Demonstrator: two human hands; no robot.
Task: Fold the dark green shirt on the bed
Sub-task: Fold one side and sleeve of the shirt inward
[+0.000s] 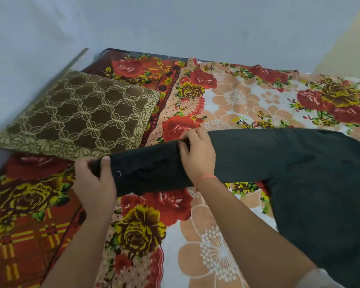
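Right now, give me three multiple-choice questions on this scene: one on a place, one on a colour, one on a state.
1. Where is the pillow?
A. on the floor
B. at the bed's left, beyond the sleeve
C. on a chair

2. What colour is the band on the right hand's wrist?
A. orange
B. blue
C. black

3. What is the left hand doing?
A. lying flat on the sheet
B. hanging idle
C. gripping the cuff

Answers:
1 B, it lies up left, past the sleeve.
2 A, an orange loop circles that wrist.
3 C, its fingers curl round the cuff.
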